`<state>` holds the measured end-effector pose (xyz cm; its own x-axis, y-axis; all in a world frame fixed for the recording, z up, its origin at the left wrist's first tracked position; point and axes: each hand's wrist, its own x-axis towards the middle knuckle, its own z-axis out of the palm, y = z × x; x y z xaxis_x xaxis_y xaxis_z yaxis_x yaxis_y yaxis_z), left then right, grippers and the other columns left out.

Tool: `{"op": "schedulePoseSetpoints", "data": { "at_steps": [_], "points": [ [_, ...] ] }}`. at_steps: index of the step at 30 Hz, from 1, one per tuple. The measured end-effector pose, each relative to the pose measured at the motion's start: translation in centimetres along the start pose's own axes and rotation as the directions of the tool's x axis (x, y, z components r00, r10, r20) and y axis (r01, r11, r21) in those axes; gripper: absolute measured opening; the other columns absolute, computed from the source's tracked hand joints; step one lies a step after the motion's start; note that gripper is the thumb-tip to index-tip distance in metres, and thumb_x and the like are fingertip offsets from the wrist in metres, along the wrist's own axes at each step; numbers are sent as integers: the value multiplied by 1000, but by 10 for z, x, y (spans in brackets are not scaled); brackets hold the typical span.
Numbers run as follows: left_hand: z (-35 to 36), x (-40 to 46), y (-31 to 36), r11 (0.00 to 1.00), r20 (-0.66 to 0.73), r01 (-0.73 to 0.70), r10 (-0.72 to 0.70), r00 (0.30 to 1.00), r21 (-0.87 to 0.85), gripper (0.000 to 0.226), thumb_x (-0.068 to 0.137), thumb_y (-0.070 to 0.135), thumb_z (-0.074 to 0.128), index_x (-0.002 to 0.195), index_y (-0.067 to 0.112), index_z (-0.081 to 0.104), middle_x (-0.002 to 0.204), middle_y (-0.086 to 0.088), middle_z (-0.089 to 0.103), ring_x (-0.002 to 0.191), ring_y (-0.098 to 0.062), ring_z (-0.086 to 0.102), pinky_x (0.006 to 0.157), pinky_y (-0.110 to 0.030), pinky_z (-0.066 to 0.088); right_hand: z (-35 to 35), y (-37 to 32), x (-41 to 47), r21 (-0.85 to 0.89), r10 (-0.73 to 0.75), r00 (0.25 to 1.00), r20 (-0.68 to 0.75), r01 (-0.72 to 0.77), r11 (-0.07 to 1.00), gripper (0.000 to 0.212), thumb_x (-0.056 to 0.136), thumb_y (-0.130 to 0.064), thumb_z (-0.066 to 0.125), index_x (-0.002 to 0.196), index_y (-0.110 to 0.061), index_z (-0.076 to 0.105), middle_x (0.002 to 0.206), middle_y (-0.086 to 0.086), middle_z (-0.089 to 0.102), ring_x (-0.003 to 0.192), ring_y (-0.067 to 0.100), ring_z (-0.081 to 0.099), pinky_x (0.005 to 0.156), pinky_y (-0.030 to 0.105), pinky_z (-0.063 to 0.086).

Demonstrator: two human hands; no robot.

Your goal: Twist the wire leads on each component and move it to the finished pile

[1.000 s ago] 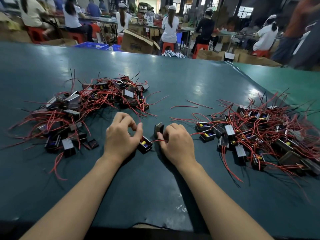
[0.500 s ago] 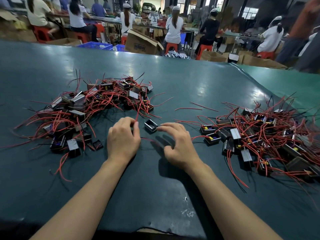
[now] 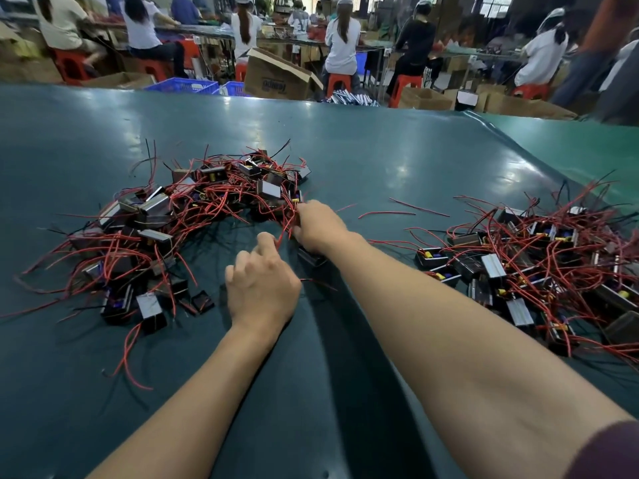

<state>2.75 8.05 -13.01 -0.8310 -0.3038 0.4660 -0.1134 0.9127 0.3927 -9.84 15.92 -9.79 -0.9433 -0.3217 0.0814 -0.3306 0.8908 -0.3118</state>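
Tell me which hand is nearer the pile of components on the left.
Right. The right hand reaches across and touches the left pile at its near edge; the left hand sits back, beside it.

Table covering (image 3: 345, 160) is showing smooth, glossy teal sheet; components (image 3: 157, 205) are presenting shiny metal faces; leads (image 3: 221, 202) are wearing red plastic insulation.

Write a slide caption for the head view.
Right hand reaches into left component pile; left hand waits beside it.
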Motion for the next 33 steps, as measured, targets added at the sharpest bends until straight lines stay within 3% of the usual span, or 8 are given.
{"op": "schedulePoseSetpoints", "data": {
  "at_steps": [4, 10, 13, 17, 19, 24, 29, 33],
  "points": [
    [1, 2, -1, 999, 13, -10, 10, 1000, 45, 23, 85, 7, 50, 108, 4, 52, 79, -16, 63, 77, -37, 58, 71, -43, 40, 4, 1, 8, 60, 91, 980, -177, -82, 995, 22, 91, -12, 54, 111, -4, 55, 113, 19, 62, 106, 39, 58, 75, 36, 42],
    [1, 3, -2, 998, -10, -22, 22, 1000, 60, 19, 83, 7, 52, 102, 6, 53, 70, -13, 62, 71, -35, 57, 69, -40, 35, -20, 39, -7, 82, 328, 943, 63, -332, 940, 56, 80, -30, 64, 124, -7, 40, 125, 16, 57, 113, 35, 56, 77, 32, 38],
    [2, 4, -3, 997, -30, -37, 39, 999, 63, 18, 83, 6, 54, 101, 6, 54, 69, -13, 62, 70, -34, 56, 69, -39, 34, -34, 60, -29, 89, 304, 953, -4, -302, 949, 37, 82, -34, 62, 110, -11, 54, 110, 13, 64, 102, 31, 59, 74, 31, 41],
    [2, 3, -2, 998, -55, -51, 53, 997, 46, 18, 80, 4, 56, 98, 4, 55, 64, -13, 59, 64, -34, 55, 67, -39, 33, -60, 66, -58, 535, 247, 968, 44, -232, 812, 31, 81, -30, 76, 92, -3, 65, 78, 10, 63, 69, 21, 55, 57, 29, 39],
    [1, 2, -1, 998, -78, -67, 68, 995, 13, 17, 79, 4, 58, 96, 4, 56, 63, -15, 59, 62, -34, 56, 68, -41, 39, -71, 65, -73, 638, 194, 976, 100, -213, 740, 33, 79, -32, 79, 96, -14, 58, 84, 10, 66, 68, 19, 56, 52, 28, 38],
    [-2, 0, -1, 951, -140, -228, 202, 969, -207, 17, 83, 16, 49, 96, 10, 59, 69, -12, 59, 63, -35, 55, 66, -40, 43, -72, 57, -96, 537, 88, 996, 2, -75, 840, 42, 84, -10, 64, 123, -16, 49, 87, 1, 61, 72, 18, 57, 66, 33, 47],
    [-6, -4, -4, 855, -243, -334, 253, 937, -396, 14, 84, 13, 54, 97, 11, 59, 72, -6, 60, 63, -28, 55, 59, -35, 44, -87, 44, -91, 845, 297, 943, -147, -37, 534, 10, 92, -10, 54, 98, -18, 54, 76, -1, 51, 53, 7, 56, 56, 28, 50],
    [-6, -3, -3, 864, -245, -327, 246, 938, -384, 14, 84, 12, 54, 96, 8, 60, 71, -7, 59, 62, -29, 55, 60, -37, 46, -92, 61, -72, 434, 335, 921, -200, -223, 873, 13, 84, -10, 55, 73, -15, 58, 66, 1, 53, 65, 20, 53, 62, 30, 43]
  ]
}}
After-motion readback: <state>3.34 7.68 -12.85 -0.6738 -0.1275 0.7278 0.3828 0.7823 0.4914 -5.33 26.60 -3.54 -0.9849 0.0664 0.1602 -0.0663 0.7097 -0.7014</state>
